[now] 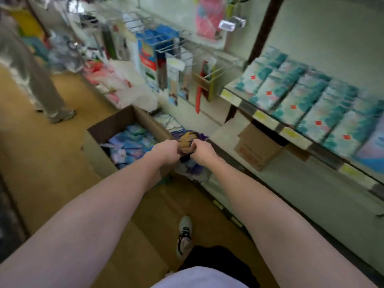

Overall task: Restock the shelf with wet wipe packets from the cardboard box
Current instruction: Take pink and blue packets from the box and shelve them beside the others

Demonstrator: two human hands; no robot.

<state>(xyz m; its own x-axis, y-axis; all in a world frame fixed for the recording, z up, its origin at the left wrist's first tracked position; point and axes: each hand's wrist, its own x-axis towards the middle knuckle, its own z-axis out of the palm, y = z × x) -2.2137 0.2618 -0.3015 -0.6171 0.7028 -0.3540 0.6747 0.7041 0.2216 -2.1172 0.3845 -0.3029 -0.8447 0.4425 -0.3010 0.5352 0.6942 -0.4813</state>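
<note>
Cream-painted shelving fills the right side of a shop aisle, its upper tier lined with teal-and-white wet wipe packets standing in close rows behind yellow price tags. On the tan floor to the left sits the open cardboard box, its bottom strewn with loose blue and lilac packets, still well stocked. Beyond it, hooks carry hanging goods, a second carton is wedged under the upper tier, and another shopper's legs stand up the aisle, well apart from the work. Both arms stretch out over the box's near corner, where the left hand and the right hand meet on a small brownish-yellow packet, fingers of each curled tight round its ends. Motion blur hides its print. Such packs look soft, light and slick in their film wrap, so a hold across the flat faces or the two short ends should serve best. The box wall and the low shelf lip just beside the hands look like the only things in the way of a lift toward the shelving.
</note>
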